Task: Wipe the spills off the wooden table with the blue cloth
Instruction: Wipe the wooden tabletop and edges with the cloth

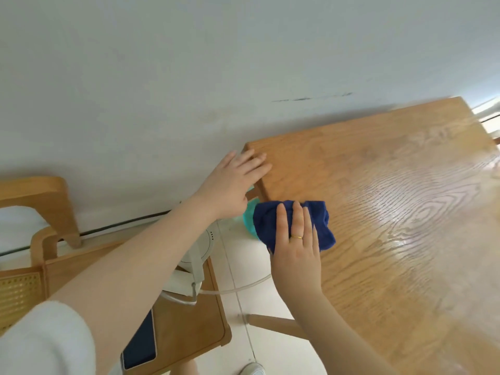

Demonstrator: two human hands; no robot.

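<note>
The right hand (pixel 296 244) lies flat on the blue cloth (pixel 295 226), fingers straight and pressing it down at the left edge of the wooden table (pixel 392 212). A gold ring (pixel 297 237) sits on 1 finger. The cloth is bunched, and its left part hangs over the table's edge. Just left of the cloth, below table level, a teal object (pixel 249 220) shows partly; what it is cannot be told.

The left hand (pixel 232 185) rests open on the table's far left corner, its straight fingers lying on the top close to the wall (pixel 189 77). The arm reaches in from the near left, with a white sleeve (pixel 46 339) pushed up above the elbow.

The tabletop shines with window glare across the middle and right, so any wet spots there are hard to make out. A dark scuff (pixel 311 98) marks the wall above the table.

Left of the table stands a wooden chair (pixel 189 328). On its seat lie a phone (pixel 140 345), screen dark, and a white device (pixel 194 263) with a pale cord (pixel 238 288) running right toward the table. A 2nd wooden chair (pixel 51 201) stands farther left by the wall. A white shoe (pixel 253 369) shows on the pale tiled floor (pixel 243 261) at the near edge.
</note>
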